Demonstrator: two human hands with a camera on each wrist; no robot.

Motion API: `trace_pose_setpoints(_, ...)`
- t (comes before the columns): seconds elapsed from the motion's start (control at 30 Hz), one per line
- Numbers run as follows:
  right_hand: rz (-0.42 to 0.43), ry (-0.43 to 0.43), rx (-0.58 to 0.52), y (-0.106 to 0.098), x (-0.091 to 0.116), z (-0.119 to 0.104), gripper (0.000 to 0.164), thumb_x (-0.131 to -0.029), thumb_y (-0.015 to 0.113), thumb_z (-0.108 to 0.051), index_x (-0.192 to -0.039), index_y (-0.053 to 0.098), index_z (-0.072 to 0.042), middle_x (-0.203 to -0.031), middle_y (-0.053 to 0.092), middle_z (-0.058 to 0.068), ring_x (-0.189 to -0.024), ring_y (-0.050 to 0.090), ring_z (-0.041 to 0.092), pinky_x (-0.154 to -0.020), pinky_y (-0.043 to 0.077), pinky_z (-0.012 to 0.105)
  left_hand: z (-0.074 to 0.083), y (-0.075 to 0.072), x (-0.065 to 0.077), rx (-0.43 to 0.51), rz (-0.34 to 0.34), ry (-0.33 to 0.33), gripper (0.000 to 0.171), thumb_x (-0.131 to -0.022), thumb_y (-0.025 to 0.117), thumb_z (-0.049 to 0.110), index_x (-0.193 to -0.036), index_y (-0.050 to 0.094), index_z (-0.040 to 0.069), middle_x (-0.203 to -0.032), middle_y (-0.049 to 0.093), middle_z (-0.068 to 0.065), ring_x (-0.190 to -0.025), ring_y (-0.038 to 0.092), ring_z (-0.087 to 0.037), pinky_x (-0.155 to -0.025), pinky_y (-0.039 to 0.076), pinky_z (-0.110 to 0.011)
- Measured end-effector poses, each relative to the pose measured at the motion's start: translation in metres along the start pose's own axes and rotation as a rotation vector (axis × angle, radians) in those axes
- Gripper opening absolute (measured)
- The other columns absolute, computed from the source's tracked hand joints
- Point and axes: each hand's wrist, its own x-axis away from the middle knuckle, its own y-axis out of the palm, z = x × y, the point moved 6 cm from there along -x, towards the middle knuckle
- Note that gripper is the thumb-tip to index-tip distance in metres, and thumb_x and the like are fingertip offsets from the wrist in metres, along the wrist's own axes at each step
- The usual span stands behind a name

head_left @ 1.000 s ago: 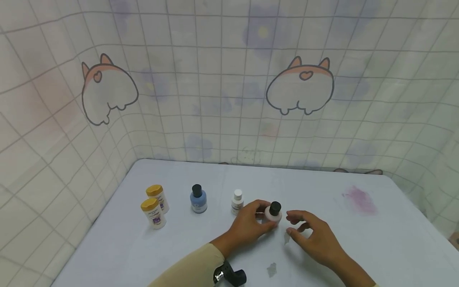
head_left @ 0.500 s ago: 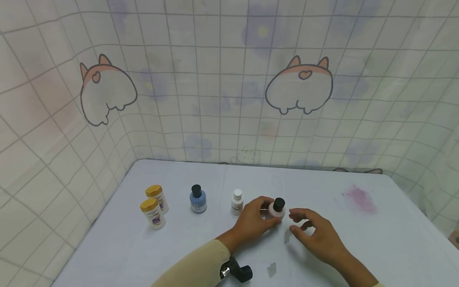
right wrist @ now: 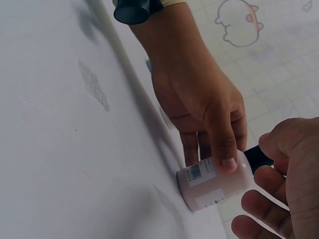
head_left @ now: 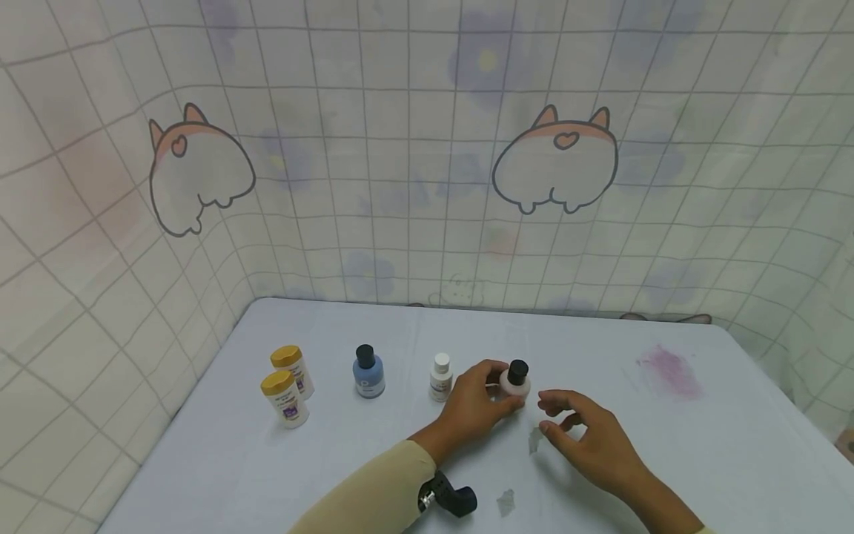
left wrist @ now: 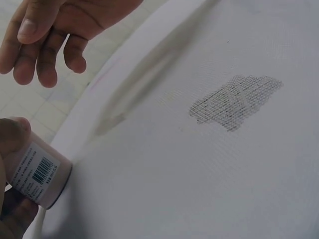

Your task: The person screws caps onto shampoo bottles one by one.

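Observation:
My left hand [head_left: 470,406] grips a pale pink bottle [head_left: 512,386] with a black cap [head_left: 517,372], fingers and thumb around its sides. The right wrist view shows this bottle [right wrist: 219,184] with its thumb laid along the body. A white barcode label [left wrist: 37,172] faces the left wrist camera. To the right of the bottle, my right hand [head_left: 594,441] hovers with fingers loosely bent, holding nothing. Just left of my left hand stands a small white bottle [head_left: 441,380] with a white cap.
Farther left is a blue bottle [head_left: 368,373] with a black cap. Two white tubs with yellow lids, a front tub [head_left: 285,400] and a rear tub [head_left: 293,369], stand at the left of the white table [head_left: 373,460]. A patterned curtain [head_left: 400,148] hangs behind.
The left hand has moved the pink bottle slightly to the right and away across the table. The right hand has shifted a little to the right and stays free.

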Motion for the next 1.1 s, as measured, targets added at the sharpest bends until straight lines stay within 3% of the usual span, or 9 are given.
trace_pose_setpoints(0.33,-0.005,0.017,0.006,0.003,0.003,0.002,0.035,-0.086,0.070,-0.027,-0.119,0.057,-0.026,-0.102,0.065,-0.005,-0.083,0.060,0.009,-0.070,0.053,0.029,-0.004,0.001,0.006,-0.034,-0.038,0.014,0.064,-0.083,0.070,0.039,-0.135,0.044,0.015,-0.129,0.051,0.006,-0.117,0.048,-0.003,-0.093,0.044,-0.019)
trace_pose_setpoints(0.7,-0.021,0.069,0.011,0.005,0.006,0.003,0.032,-0.088,0.067,-0.031,-0.118,0.058,-0.024,-0.105,0.065,-0.006,-0.082,0.059,0.009,-0.066,0.052,0.030,-0.004,-0.014,0.038,-0.346,-0.193,-0.069,0.070,-0.087,0.065,0.044,-0.143,0.035,0.015,-0.140,0.043,0.002,-0.128,0.040,-0.012,-0.104,0.036,-0.033)
trace_pose_setpoints(0.87,-0.035,0.100,0.050,0.005,0.008,0.006,0.032,-0.089,0.065,-0.037,-0.119,0.057,-0.030,-0.106,0.064,-0.009,-0.081,0.058,0.005,-0.067,0.052,0.029,-0.006,-0.028,0.059,-0.418,-0.237,-0.098,0.066,-0.088,0.062,0.046,-0.141,0.038,0.015,-0.138,0.046,0.002,-0.127,0.041,-0.014,-0.103,0.038,-0.036)
trace_pose_setpoints(1.1,-0.018,0.120,0.157,-0.006,0.009,0.008,0.034,-0.089,0.062,-0.042,-0.120,0.058,-0.028,-0.111,0.061,-0.015,-0.085,0.057,0.006,-0.069,0.052,0.032,0.005,-0.059,0.083,-0.555,-0.309,0.004,0.048,-0.090,0.060,0.043,-0.131,0.051,0.020,-0.130,0.051,0.008,-0.122,0.046,-0.010,-0.098,0.043,-0.035)
